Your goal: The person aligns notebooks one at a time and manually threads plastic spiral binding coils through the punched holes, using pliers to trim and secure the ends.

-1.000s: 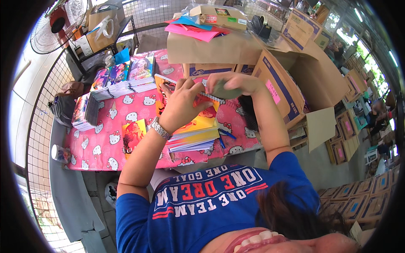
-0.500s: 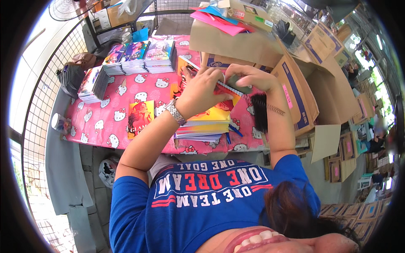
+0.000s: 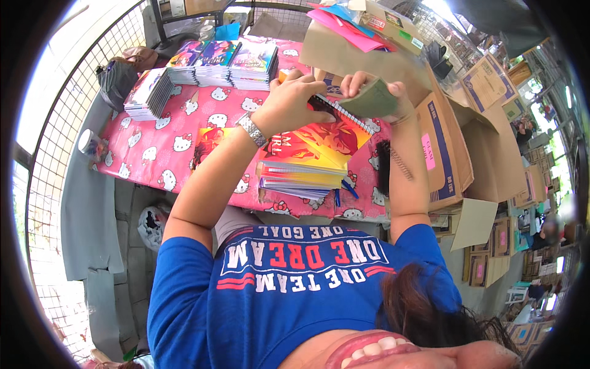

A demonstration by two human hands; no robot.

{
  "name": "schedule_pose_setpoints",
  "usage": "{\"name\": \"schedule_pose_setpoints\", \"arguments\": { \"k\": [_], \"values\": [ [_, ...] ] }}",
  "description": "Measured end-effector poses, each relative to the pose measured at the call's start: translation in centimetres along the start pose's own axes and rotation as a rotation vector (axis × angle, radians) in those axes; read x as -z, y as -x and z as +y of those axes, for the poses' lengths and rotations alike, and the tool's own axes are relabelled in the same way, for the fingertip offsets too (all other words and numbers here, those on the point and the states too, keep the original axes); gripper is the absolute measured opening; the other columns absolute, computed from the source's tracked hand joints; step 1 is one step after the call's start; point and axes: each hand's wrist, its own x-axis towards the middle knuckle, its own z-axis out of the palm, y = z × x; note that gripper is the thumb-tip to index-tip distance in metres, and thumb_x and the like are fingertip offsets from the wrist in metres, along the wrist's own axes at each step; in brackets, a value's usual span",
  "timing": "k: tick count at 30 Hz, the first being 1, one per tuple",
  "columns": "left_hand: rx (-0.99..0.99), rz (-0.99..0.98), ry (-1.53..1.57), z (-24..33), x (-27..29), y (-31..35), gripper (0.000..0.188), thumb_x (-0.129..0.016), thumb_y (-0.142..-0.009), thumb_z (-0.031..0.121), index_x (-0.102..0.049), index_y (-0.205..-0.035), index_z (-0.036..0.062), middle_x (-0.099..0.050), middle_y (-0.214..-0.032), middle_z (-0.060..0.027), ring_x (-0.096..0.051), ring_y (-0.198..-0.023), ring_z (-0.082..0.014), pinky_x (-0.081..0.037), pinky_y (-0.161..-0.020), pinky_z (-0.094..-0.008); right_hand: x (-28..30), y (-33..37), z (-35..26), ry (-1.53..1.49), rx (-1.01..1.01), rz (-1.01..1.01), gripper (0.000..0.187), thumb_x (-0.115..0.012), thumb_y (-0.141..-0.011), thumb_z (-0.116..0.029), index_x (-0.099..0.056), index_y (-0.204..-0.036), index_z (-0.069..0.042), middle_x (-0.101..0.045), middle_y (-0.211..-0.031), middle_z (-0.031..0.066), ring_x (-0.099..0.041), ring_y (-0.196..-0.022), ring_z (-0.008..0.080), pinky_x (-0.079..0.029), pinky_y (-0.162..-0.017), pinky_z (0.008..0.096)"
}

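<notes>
A spiral-bound notebook (image 3: 332,132) with a red, orange and yellow illustrated cover is tilted over a stack of similar notebooks (image 3: 301,175). My left hand (image 3: 294,103), with a metal-band watch on its wrist, grips its upper edge, thumb on the cover. Raised just beyond the white spiral edge, my right hand (image 3: 396,101) pinches a flat, slightly curved dull-green piece (image 3: 372,100), perhaps an abrasive pad. Some of its fingers are hidden behind that piece. An orange booklet (image 3: 212,140) lies left of the stack, partly covered by my left forearm.
Notebook stacks (image 3: 252,66) stand at the table's far left, on a pink patterned cloth (image 3: 181,142). Blue pens (image 3: 348,188) and a black brush (image 3: 382,166) lie right of the near stack. Open cardboard boxes (image 3: 445,147) border the right side, and coloured sheets (image 3: 350,27) lie on top behind.
My right hand has lifted the green piece and turned it so its flat face shows. The notebook has tilted, showing more of its cover. The view has shifted slightly.
</notes>
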Motion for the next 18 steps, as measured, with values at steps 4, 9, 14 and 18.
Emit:
{"name": "schedule_pose_setpoints", "arguments": {
  "k": [4, 9, 14, 18],
  "values": [
    [0.02, -0.033, 0.003, 0.5, 0.9, -0.3, 0.053, -0.081, -0.072, 0.049, -0.065, -0.105, 0.0114, -0.062, -0.109, -0.0052, -0.051, -0.113, -0.0283, -0.039, -0.095, -0.0526, 0.9, -1.0, -0.1, 0.792, -0.548, 0.096, 0.065, -0.058, -0.078, -0.058, -0.062, -0.111, -0.001, -0.056, -0.101, 0.0047, -0.056, -0.097, 0.0157, -0.045, -0.086, 0.0282],
    [-0.006, -0.004, 0.026, 1.1, 0.1, -0.3, 0.052, -0.082, -0.072, 0.047, -0.064, -0.106, 0.0116, -0.063, -0.11, -0.0053, -0.051, -0.114, -0.0282, -0.039, -0.095, -0.0528, 0.9, 0.8, 0.2, 0.316, -0.066, 0.034, 0.047, -0.055, -0.087, -0.045, -0.064, -0.109, -0.004, -0.059, -0.109, 0.0048, -0.058, -0.099, 0.0151, -0.047, -0.085, 0.0279],
    [0.014, 0.015, 0.057, 1.5, -0.6, -0.4, 0.053, -0.083, -0.07, 0.046, -0.064, -0.104, 0.0096, -0.064, -0.108, -0.0056, -0.052, -0.114, -0.027, -0.04, -0.096, -0.0512, 0.5, 1.1, 0.1, 0.246, -0.214, 0.087, 0.056, -0.062, -0.08, -0.052, -0.061, -0.107, -0.003, -0.054, -0.098, 0.0043, -0.054, -0.093, 0.0134, -0.045, -0.083, 0.0264],
    [0.042, 0.012, 0.071, 1.8, -0.4, -0.4, 0.053, -0.084, -0.07, 0.045, -0.064, -0.102, 0.008, -0.065, -0.106, -0.0066, -0.054, -0.112, -0.0272, -0.041, -0.095, -0.0485, 1.5, 1.0, 0.1, 0.483, -0.328, 0.104, 0.047, -0.058, -0.085, -0.042, -0.063, -0.11, -0.002, -0.06, -0.101, 0.0046, -0.058, -0.098, 0.0138, -0.046, -0.086, 0.0257]
  ]
}}
